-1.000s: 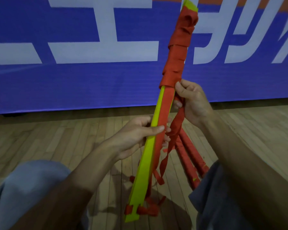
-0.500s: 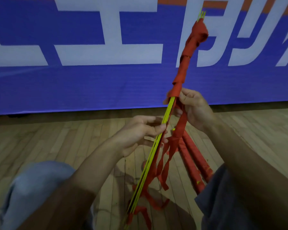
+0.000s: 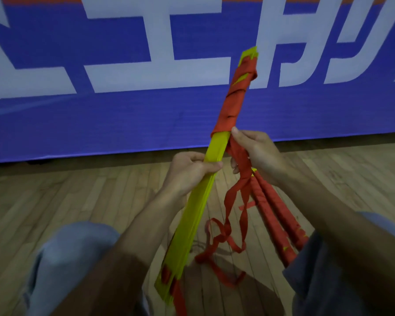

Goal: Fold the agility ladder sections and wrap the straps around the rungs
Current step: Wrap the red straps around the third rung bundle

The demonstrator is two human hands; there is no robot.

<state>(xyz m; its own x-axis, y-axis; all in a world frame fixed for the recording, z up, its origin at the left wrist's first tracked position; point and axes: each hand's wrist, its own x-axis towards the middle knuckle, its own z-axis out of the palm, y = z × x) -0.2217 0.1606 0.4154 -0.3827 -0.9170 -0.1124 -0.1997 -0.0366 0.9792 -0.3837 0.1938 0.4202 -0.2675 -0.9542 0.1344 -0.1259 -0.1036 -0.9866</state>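
A stack of flat yellow ladder rungs [image 3: 193, 215] slants from my lap up toward the banner. Its upper part is bound in coils of red strap [image 3: 234, 103], and a yellow tip shows above them. My left hand [image 3: 188, 172] grips the bare yellow stack just below the wrapped part. To the right of the stack, my right hand [image 3: 253, 151] pinches the loose red strap [image 3: 232, 202] where it leaves the coils. The rest of that strap hangs in loops down to the floor.
Two rung bundles fully wrapped in red [image 3: 275, 212] lie on the wooden floor [image 3: 66, 195] by my right knee. A blue banner with white lettering [image 3: 123, 110] stands along the floor's far edge. My knees fill the lower corners.
The rung stack has turned from edge-on to its flat yellow face. My right hand has carried the strap round it and out to the right side.
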